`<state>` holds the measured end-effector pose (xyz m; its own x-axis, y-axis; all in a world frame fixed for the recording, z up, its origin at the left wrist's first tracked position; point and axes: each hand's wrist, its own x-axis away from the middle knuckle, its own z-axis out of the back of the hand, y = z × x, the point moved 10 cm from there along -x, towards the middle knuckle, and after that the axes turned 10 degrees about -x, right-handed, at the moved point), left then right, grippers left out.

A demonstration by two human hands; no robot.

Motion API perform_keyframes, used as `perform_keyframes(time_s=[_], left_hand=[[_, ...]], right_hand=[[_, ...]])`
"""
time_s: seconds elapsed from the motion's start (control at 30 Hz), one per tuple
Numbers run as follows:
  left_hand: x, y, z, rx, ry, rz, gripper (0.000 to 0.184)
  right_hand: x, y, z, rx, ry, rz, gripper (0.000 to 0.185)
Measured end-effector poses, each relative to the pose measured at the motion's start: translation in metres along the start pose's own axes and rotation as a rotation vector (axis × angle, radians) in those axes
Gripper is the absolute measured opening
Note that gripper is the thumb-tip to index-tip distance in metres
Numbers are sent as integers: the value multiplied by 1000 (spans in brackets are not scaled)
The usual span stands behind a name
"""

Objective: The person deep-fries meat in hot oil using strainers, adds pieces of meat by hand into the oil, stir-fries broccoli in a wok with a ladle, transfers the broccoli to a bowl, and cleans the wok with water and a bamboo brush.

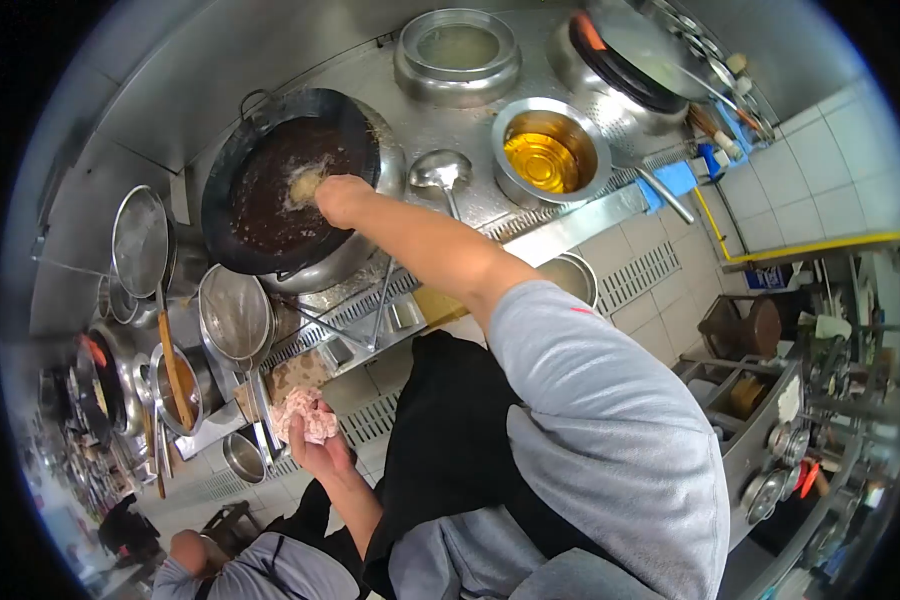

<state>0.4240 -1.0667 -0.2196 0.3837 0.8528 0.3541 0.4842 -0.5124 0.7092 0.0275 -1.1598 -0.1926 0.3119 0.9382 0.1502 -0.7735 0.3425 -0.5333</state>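
My right hand (342,201) reaches over a black wok (220,235) of dark bubbling oil (270,200). Its fingers are curled and mostly hidden behind the back of the hand. A pale, frothing piece of food (306,188) lies in the oil right at the fingertips; whether they touch it I cannot tell. Lower down, away from the stove, my left hand (322,458) is closed around a lump of pink raw minced meat (306,416), held up in the palm and fingers.
A ladle (441,171) and a pot of yellow oil (500,170) stand right of the wok. Behind is a round metal container (458,85). Strainers (236,312) hang at the left. Another person's grey sleeve (280,572) shows at the bottom left.
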Motion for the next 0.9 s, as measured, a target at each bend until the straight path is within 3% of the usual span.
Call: perform_keyframes(time_s=[0.1, 0.2, 0.27, 0.3, 0.4, 0.47, 0.57, 0.6, 0.7, 0.9], left_hand=[[27, -11, -6, -5, -45, 9, 40], [56, -36, -16, 50, -141, 21, 37], [81, -59, -13, 46, -126, 69, 37], [88, -71, -14, 41, -148, 87, 37], [105, -105, -14, 81, -125, 166, 36], [118, -117, -29, 63, -142, 183, 34], [134, -136, -57, 39, -203, 203, 35], [137, -144, -70, 29, -217, 206, 37], [149, -181, -128, 23, -259, 237, 45], [172, -311, -328, -47, -598, 377, 49]], right_hand=[[25, -1, 17, -1, 191, -25, 26], [100, -22, 59, -145, 754, 282, 36], [130, -7, 59, -370, 684, 332, 45], [156, -1, 67, -431, 790, 424, 34], [226, 67, 57, -862, 597, 75, 14], [281, 125, 32, -1320, 549, 64, 14], [379, 230, 3, -1455, 573, -191, 9], [414, 260, 5, -1549, 596, -184, 8], [516, 380, 17, -1687, 852, -418, 11], [683, 663, 27, -1691, 1412, -824, 26]])
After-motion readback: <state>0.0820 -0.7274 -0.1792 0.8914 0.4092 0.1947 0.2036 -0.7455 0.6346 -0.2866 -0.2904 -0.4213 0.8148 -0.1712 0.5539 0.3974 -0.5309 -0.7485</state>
